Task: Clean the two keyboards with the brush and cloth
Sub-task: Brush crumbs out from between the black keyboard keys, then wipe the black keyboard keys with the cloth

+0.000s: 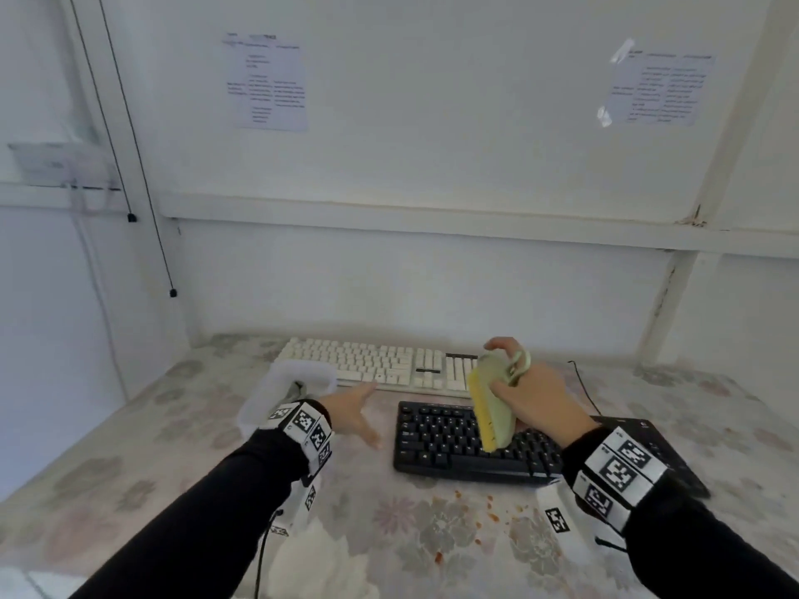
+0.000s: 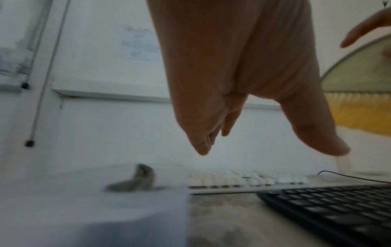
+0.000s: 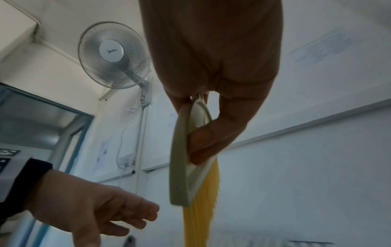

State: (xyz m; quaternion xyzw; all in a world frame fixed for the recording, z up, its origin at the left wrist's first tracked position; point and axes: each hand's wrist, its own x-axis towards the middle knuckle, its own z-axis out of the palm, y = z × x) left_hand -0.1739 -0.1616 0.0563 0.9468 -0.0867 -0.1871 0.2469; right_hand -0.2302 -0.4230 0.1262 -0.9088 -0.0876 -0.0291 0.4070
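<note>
From the head view, the right hand grips the brush by its green back, yellow bristles turned left and down, above the black keyboard near the person, probably ready to sweep its keys. The white keyboard lies farther back. The left hand hovers with fingers spread, holding nothing, beside a clear container at the left. A white cloth lies at the near edge, likely kept for wiping.

In the left wrist view, the left hand's fingers hang loose above the table.

In the right wrist view, the thumb pins the brush's handle for control.
</note>
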